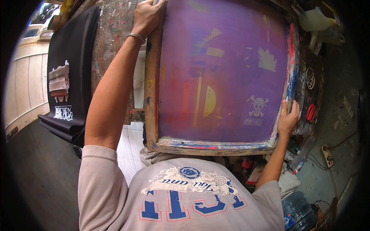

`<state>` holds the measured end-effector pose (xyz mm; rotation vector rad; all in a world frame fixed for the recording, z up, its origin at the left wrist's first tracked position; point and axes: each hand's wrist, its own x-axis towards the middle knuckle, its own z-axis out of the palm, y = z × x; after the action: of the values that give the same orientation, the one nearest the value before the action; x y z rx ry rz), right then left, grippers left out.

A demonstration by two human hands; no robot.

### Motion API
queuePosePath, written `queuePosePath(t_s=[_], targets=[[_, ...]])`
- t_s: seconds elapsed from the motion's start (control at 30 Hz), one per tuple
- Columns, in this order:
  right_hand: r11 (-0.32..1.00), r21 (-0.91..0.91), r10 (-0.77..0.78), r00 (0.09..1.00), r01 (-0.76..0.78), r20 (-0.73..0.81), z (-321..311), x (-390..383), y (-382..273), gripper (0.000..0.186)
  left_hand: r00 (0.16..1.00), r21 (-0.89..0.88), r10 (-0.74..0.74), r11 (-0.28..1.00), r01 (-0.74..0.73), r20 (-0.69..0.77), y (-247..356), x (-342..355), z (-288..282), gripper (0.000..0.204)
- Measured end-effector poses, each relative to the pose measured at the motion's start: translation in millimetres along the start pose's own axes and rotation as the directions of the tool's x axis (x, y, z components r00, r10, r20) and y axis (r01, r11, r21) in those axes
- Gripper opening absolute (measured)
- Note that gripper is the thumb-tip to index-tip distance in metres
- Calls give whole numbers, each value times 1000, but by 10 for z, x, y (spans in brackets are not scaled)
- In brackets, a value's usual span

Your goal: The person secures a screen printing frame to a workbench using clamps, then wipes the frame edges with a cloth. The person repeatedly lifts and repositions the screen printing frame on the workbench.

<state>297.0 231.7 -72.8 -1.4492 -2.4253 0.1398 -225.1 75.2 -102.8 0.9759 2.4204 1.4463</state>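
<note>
Two rails [152,88]: gripped
Left hand [148,17]: left, farther out
Right hand [289,117]: right, closer in
Purple screen [231,77]: between hands; long axis unclear

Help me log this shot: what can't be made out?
All head view:
Screen printing frame: far side mostly cut off by top edge.
Left hand: partly cut off there too.
Black fabric: white print partly covered by a grey block.
Surface under frame: hidden by purple mesh.

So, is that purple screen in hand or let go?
The screen is in hand: left hand on its upper-left side, right hand on its right edge.
</note>
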Motion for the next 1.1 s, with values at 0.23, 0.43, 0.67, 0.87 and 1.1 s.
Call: queuePosePath(t_s=[0.23, 0.43, 0.67, 0.87, 1.1], targets=[[1000, 18, 24, 1000, -24, 9, -30, 4, -39, 51, 999, -55, 35, 998, -36, -31, 44, -4, 35, 39], [999, 11, 33, 999, -33, 17, -19, 8, -53, 53, 1000, -42, -28, 999, 28, 4, -7, 13, -7, 39], [1000, 16, 17, 1000, -17, 4, -45, 5, -91, 49, 999, 6, 1, 1000, -1, -40, 51, -2, -4, 36], [996, 77, 33, 999, -34, 23, -68, 19, -147, 42, 999, -58, -38, 998, 37, -17, 101, 4, 12, 37], [994, 69, 78, 996, -81, 54, -45, 46, -120, 45, 989, -112, -117, 986, 126, 90, -171, 135, -58, 41]])
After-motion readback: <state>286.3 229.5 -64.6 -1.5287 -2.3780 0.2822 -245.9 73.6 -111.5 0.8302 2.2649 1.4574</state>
